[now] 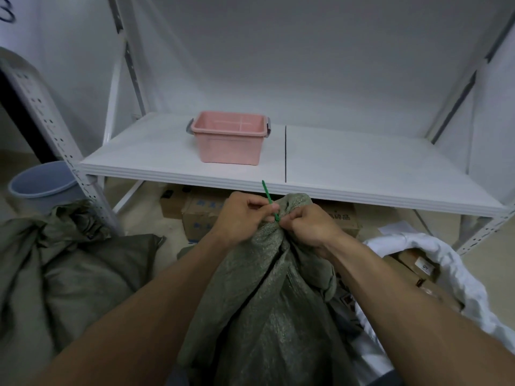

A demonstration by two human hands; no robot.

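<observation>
My left hand [242, 215] and right hand [308, 228] meet at the gathered neck of a green woven sack [262, 288], which stands between my forearms below the white shelf [362, 174]. Both hands pinch the green zip tie [269, 200] there. A pink bin [230, 137] sits on the shelf.

Both hands, left hand [239, 215] and right hand [308, 228], pinch a green tie [269, 200] at the sack [267, 288] neck.
</observation>
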